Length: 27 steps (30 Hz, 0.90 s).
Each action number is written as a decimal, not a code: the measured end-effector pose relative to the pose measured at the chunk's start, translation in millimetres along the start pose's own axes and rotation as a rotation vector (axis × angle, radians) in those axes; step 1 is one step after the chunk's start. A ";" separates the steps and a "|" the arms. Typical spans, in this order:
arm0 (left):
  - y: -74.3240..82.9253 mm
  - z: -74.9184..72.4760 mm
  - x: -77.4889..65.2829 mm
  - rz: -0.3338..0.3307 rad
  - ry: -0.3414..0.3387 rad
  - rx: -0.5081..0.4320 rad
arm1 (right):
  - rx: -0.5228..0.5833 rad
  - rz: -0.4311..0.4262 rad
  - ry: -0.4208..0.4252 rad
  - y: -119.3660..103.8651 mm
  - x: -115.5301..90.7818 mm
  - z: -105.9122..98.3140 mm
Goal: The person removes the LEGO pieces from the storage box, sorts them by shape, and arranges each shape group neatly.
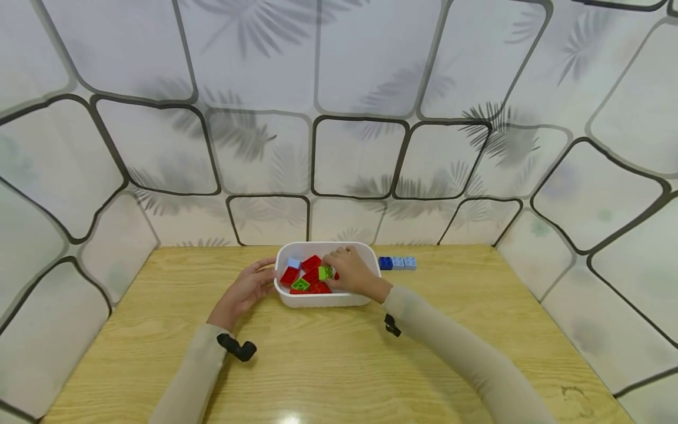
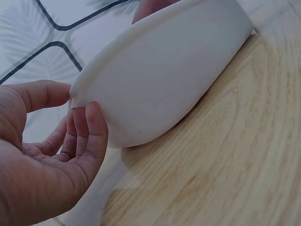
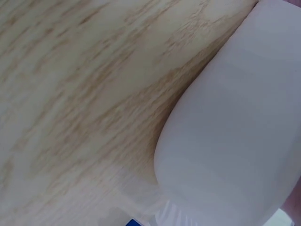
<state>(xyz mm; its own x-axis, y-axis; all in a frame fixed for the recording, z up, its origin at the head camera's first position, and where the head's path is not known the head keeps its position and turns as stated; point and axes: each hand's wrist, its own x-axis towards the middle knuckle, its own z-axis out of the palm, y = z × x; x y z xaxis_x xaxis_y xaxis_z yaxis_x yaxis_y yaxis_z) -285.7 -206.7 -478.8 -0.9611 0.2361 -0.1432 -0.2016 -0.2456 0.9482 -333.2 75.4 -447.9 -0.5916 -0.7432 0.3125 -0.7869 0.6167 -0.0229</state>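
Observation:
A white plastic tub (image 1: 325,301) stands on the table with red toy bricks (image 1: 312,263), a light blue brick (image 1: 294,263) and a green brick (image 1: 301,285) inside. My left hand (image 1: 252,287) holds the tub's left end; in the left wrist view its thumb and curled fingers (image 2: 96,127) meet the tub's rim and outer wall. Reaching over the near right side, my right hand (image 1: 352,271) is inside the tub and pinches a lime green brick (image 1: 324,272). In the right wrist view the tub's wall (image 3: 230,127) hides most of that hand.
Just right of the tub, a dark blue brick (image 1: 385,263) and two light blue bricks (image 1: 404,263) lie in a row on the wooden table (image 1: 318,365). A patterned fabric wall (image 1: 349,156) rises behind and at both sides.

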 end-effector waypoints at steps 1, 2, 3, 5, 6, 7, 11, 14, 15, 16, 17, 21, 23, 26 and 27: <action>-0.3 0.0 0.2 -0.001 0.001 0.000 | -0.006 -0.006 0.009 0.4 -0.5 0.4; -0.6 0.3 0.5 -0.004 0.009 -0.002 | -0.006 -0.012 0.017 0.8 -1.0 0.5; -0.8 0.5 0.6 -0.007 0.016 -0.001 | -0.011 -0.020 0.026 1.4 -1.5 0.7; -1.1 0.8 0.8 -0.014 0.022 0.010 | -0.009 -0.037 0.040 2.4 -2.7 0.0; -1.2 1.1 1.1 -0.017 0.025 0.014 | -0.011 -0.046 0.049 3.1 -3.4 -0.3; -1.2 1.2 1.4 -0.019 0.030 0.013 | -0.017 -0.056 0.060 4.2 -4.0 -0.6; -0.3 1.9 3.0 -0.007 0.020 0.024 | -0.027 -0.074 0.095 8.9 -5.9 -4.8; 0.7 2.8 4.3 -0.002 0.023 0.028 | -0.035 -0.071 0.102 12.2 -7.0 -8.8; 1.1 3.2 4.3 -0.005 0.021 0.030 | -0.037 -0.065 0.102 13.0 -7.8 -10.4; 1.5 3.8 4.5 -0.010 0.029 0.032 | -0.042 -0.060 0.106 14.0 -8.5 -11.8; 1.9 4.3 4.3 -0.014 0.035 0.035 | -0.048 -0.055 0.111 15.0 -9.5 -13.3; 3.0 6.3 3.2 -0.030 0.058 0.041 | -0.052 -0.041 0.145 18.0 -13.5 -19.9; 3.1 6.4 2.8 -0.033 0.072 0.048 | -0.060 -0.046 0.155 19.1 -15.3 -22.8; 3.0 6.5 2.5 -0.036 0.084 0.062 | -0.066 -0.066 0.164 20.4 -18.2 -27.7; 3.0 6.6 2.4 -0.036 0.085 0.067 | -0.067 -0.075 0.171 20.9 -19.4 -29.3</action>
<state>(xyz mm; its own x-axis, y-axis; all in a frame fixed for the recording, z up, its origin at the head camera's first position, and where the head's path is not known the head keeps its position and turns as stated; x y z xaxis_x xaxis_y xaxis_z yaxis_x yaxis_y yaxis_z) -287.4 -200.6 -474.4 -0.9666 0.1623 -0.1985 -0.2261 -0.1739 0.9585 -333.0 110.3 -426.6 -0.4887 -0.7362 0.4681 -0.8107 0.5815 0.0682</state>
